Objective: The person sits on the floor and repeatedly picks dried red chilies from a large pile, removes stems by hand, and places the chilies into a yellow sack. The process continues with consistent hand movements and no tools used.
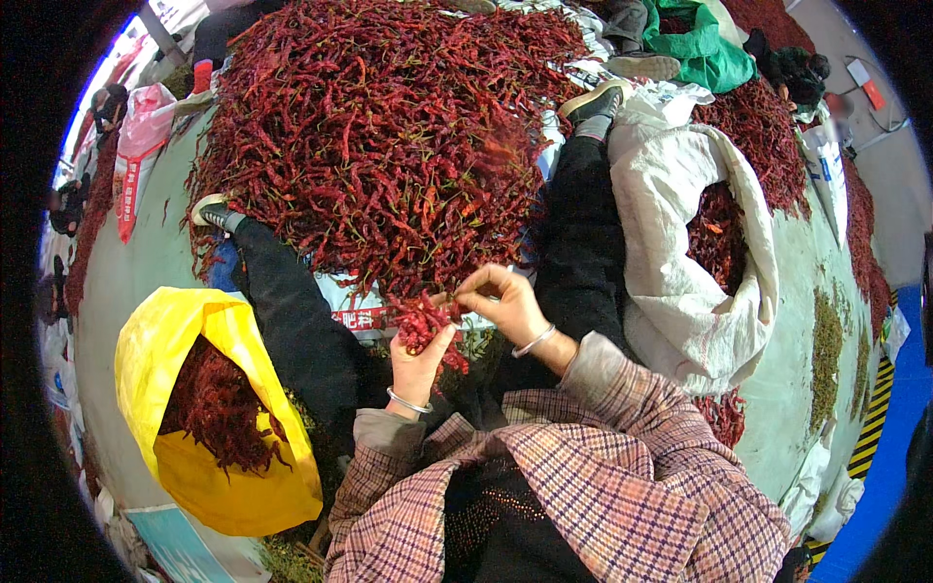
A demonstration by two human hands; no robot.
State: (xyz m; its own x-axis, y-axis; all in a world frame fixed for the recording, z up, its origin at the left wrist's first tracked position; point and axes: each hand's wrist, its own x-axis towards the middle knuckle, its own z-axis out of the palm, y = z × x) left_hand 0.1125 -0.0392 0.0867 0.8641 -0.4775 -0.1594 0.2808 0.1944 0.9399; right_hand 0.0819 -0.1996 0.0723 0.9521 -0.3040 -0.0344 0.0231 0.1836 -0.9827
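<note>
My left hand (418, 368) holds a bunch of dried red chili peppers (421, 324) low between my legs. Just right of the bunch is my right hand (503, 302), its thumb and index finger pinched on what looks like a chili's stem end; the fingers partly hide it. A broad pile of dried red chilies (379, 146) with pale stems spreads in front of me, between and past my feet. Its near edge lies on a printed plastic sack (357, 310), close beyond my hands.
On the left stands a yellow sack (291, 481) with chilies inside; on the right, a white woven sack (656, 218) holds more. My outstretched legs flank the pile. People sit at other piles at far left and upper right. A green sack (718, 62) lies at the top right.
</note>
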